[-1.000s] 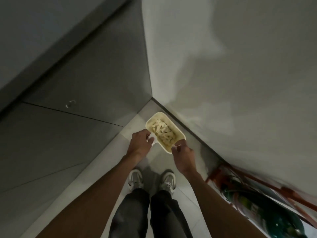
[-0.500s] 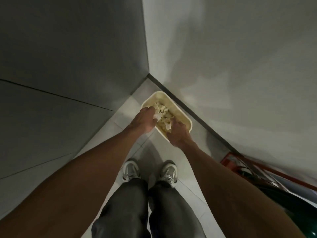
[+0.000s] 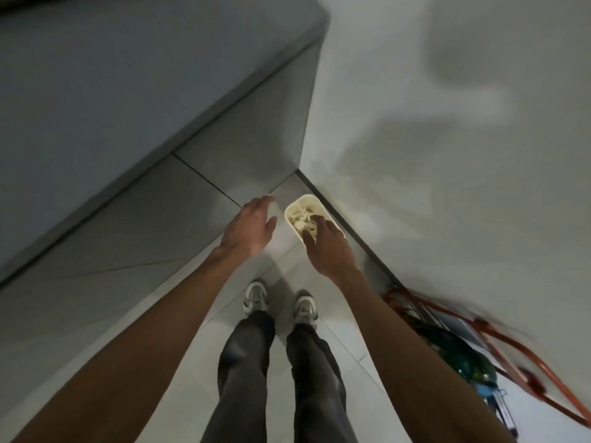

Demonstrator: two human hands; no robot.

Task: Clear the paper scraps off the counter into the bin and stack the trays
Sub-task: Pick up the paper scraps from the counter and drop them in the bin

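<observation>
A cream oblong bin (image 3: pixel 307 200) stands on the floor in the corner against the white wall, with several pale paper scraps (image 3: pixel 300 217) inside it. My right hand (image 3: pixel 329 247) hangs over the bin's near end with its fingers pointing down into it; I cannot tell whether they hold a scrap. My left hand (image 3: pixel 252 227) is to the left of the bin, apart from it, with fingers spread and relaxed and nothing in it.
A grey counter (image 3: pixel 112 91) with cabinet fronts fills the left. A white wall (image 3: pixel 447 139) runs along the right. An orange metal frame (image 3: pixel 499 343) with a green object (image 3: pixel 460 356) stands at lower right. My shoes (image 3: pixel 256 297) stand on the pale tiled floor.
My left hand has drawn out of the bin and moved left, now spread and empty. My right hand stays over the bin's near end. The view has pulled back and up, showing the counter top.
</observation>
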